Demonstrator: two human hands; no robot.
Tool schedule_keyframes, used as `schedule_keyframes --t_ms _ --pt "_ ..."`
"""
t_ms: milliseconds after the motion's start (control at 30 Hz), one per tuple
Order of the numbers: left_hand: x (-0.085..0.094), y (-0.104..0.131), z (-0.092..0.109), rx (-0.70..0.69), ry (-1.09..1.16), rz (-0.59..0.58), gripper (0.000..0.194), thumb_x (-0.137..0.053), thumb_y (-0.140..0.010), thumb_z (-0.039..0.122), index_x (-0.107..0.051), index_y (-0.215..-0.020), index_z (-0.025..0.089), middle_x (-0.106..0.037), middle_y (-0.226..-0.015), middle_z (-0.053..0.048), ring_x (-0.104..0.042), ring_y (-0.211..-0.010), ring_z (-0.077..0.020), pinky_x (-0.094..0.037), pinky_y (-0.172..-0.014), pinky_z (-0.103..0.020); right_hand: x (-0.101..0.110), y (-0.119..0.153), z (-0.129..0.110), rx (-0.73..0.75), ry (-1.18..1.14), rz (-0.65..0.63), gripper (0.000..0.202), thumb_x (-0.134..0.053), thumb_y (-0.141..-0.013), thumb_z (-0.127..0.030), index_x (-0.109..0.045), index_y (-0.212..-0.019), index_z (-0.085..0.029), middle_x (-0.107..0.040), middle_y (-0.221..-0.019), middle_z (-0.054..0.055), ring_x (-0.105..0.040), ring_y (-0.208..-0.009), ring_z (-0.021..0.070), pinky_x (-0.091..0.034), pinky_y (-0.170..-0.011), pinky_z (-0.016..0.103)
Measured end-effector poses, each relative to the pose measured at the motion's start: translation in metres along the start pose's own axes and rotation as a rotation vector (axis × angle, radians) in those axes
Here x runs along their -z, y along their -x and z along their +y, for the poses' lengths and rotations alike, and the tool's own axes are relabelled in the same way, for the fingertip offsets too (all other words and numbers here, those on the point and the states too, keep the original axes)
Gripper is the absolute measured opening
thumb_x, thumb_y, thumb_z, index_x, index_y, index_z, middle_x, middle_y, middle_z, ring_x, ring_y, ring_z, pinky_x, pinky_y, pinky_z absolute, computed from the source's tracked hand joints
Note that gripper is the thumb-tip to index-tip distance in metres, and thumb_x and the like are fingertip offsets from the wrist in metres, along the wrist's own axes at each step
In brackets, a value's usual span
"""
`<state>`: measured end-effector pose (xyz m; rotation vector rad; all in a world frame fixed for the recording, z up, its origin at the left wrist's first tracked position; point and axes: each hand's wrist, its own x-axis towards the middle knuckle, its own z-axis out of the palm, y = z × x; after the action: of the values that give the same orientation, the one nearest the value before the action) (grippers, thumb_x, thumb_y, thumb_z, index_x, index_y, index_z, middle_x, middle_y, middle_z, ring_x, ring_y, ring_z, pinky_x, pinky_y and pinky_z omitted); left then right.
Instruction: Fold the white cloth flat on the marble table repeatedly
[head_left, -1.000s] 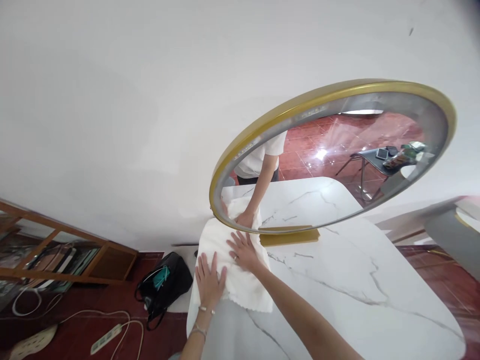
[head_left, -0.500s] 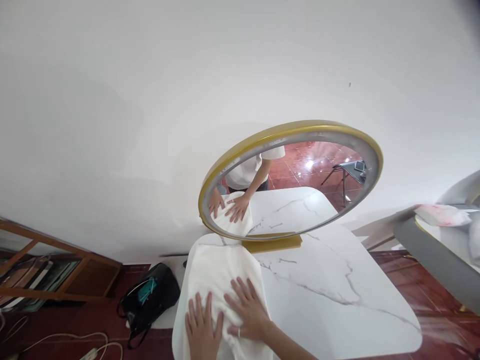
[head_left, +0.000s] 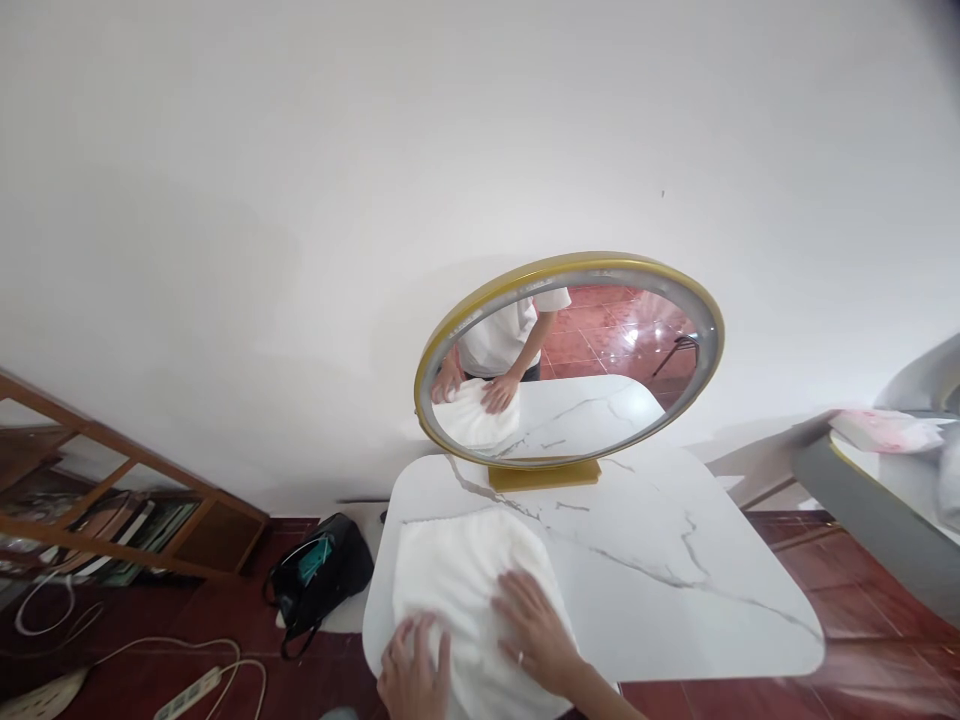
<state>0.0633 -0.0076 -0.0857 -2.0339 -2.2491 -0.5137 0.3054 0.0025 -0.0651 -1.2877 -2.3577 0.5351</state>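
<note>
A white cloth (head_left: 465,560) lies on the left part of a white marble-patterned table (head_left: 645,600), with wrinkles between the hands. My left hand (head_left: 416,670) rests on the cloth's lower left side, fingers bent and a little apart. On the cloth's right side my right hand (head_left: 536,632) lies with its fingers spread; a ring shows on one finger. Behind the cloth stands an oval gold-rimmed mirror (head_left: 570,262) on a gold base (head_left: 544,475), which reflects both hands and the cloth.
A black bag (head_left: 322,580) sits left of the table. Further left are a wooden shelf (head_left: 217,535) and a power strip (head_left: 187,695) with cables on the red floor. At right, a grey table (head_left: 862,500) holds a pinkish-white packet (head_left: 885,430).
Both hands and the cloth have moved toward me, away from the mirror base, baring more table behind the cloth. The left fingers are more bent. The view has shifted slightly.
</note>
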Motion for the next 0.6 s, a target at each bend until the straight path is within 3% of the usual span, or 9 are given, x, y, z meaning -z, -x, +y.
schedule_keyframes --t_ms 133,267,433,533,600 --pt "0.014 -0.059 0.007 0.094 0.110 -0.078 0.046 -0.036 -0.090 0.050 -0.057 -0.118 0.020 -0.054 -0.120 -0.013 -0.060 -0.098 -0.0264 -0.051 -0.073 -0.039 -0.024 -0.006 0.010 -0.430 0.113 0.253 0.050 -0.043 -0.089 -0.042 -0.044 -0.137 -0.025 -0.039 -0.146 0.009 -0.034 -0.135 0.0297 -0.031 -0.109 0.051" --pt "0.021 -0.109 0.023 0.105 0.129 -0.159 0.052 -0.043 -0.087 0.045 -0.046 -0.128 0.013 -0.054 -0.119 -0.016 -0.062 -0.092 -0.0245 -0.050 -0.071 -0.035 -0.033 -0.026 0.017 -0.646 0.150 0.371 0.049 -0.044 -0.087 -0.038 -0.045 -0.134 -0.026 -0.049 -0.137 0.011 -0.045 -0.123 0.0340 -0.037 -0.098 0.054" --pt "0.030 -0.139 0.044 0.105 0.189 -0.306 0.020 -0.054 -0.080 0.023 -0.059 -0.100 0.022 -0.063 -0.100 -0.005 -0.064 -0.077 -0.0200 -0.044 -0.063 -0.029 -0.007 -0.061 0.015 -0.810 0.068 0.356 0.039 -0.045 -0.075 -0.015 -0.062 -0.108 -0.028 -0.065 -0.109 0.009 -0.053 -0.105 0.0322 -0.039 -0.083 0.048" --pt "0.039 -0.147 0.050 0.089 0.228 -0.259 0.011 -0.050 -0.082 0.019 -0.056 -0.090 0.022 -0.062 -0.096 -0.003 -0.064 -0.079 -0.0187 -0.043 -0.061 -0.027 0.018 -0.079 0.009 -0.805 -0.004 0.336 0.036 -0.042 -0.068 -0.007 -0.065 -0.087 -0.027 -0.068 -0.092 0.005 -0.054 -0.096 0.0283 -0.036 -0.081 0.044" --pt "0.048 -0.152 0.052 0.081 0.349 -0.166 0.008 -0.045 -0.085 0.021 -0.051 -0.090 0.021 -0.060 -0.095 -0.003 -0.064 -0.077 -0.0167 -0.044 -0.062 -0.026 0.037 -0.087 0.002 -0.749 0.010 0.419 0.036 -0.041 -0.068 -0.006 -0.065 -0.086 -0.026 -0.067 -0.091 0.005 -0.053 -0.095 0.0266 -0.034 -0.080 0.042"
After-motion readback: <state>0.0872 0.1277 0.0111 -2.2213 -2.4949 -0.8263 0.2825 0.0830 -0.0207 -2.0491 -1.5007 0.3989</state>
